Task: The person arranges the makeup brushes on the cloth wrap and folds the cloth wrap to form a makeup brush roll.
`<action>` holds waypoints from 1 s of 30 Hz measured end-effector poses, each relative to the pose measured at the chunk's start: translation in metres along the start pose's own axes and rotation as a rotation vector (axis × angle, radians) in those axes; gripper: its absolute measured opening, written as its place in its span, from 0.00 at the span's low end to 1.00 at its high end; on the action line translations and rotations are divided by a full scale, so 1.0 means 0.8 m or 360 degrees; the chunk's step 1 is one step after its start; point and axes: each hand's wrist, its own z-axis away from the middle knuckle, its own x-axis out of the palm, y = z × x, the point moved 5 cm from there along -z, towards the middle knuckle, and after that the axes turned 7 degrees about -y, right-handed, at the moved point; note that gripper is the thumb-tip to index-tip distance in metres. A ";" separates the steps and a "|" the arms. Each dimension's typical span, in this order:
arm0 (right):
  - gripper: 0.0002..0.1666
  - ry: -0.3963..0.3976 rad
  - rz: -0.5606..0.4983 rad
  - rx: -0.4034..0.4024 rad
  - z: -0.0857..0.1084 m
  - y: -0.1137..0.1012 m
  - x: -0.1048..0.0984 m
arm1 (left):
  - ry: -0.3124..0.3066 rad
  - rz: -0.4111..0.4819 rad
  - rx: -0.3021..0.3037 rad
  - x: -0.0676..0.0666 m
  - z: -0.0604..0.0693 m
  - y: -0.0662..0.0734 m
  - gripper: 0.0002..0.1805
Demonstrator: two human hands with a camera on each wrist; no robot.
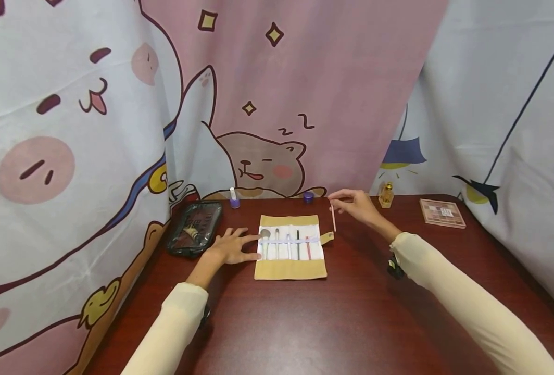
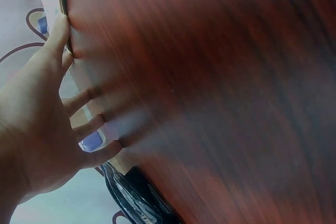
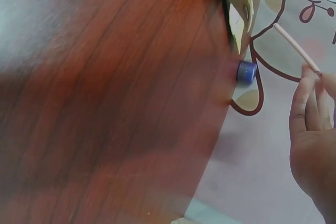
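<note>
A yellow-and-white brush roll (image 1: 290, 270) lies unfolded on the table, with several makeup brushes and slim pencil-like tools slotted under its band. At its left edge rests my left hand (image 1: 231, 247), fingers spread, the thumb and index finger touching the fabric; in the left wrist view the hand (image 2: 44, 114) shows its thumb at the roll's edge. To the right of the roll and raised above the table, my right hand (image 1: 357, 206) pinches a slim pale-pink stick (image 1: 334, 217) by its upper end. Its kind cannot be told, even where the stick (image 3: 296, 49) shows in the right wrist view.
A black-trimmed clear pouch (image 1: 194, 226) lies on the left, with a nail polish bottle (image 1: 234, 200) behind. At the back stand a small purple jar (image 1: 308, 197) and a golden perfume bottle (image 1: 386, 196). Far right is a palette (image 1: 442, 213). Cartoon curtains (image 1: 352, 94) enclose the table.
</note>
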 end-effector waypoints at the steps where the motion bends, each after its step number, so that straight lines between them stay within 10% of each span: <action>1: 0.14 -0.0001 0.0002 0.0010 -0.002 -0.001 0.003 | 0.0000 -0.0005 0.0000 0.001 0.000 0.000 0.41; 30: 0.12 0.0036 0.0039 0.0176 -0.033 0.019 0.070 | 0.0001 0.0003 0.0031 -0.002 0.002 0.000 0.42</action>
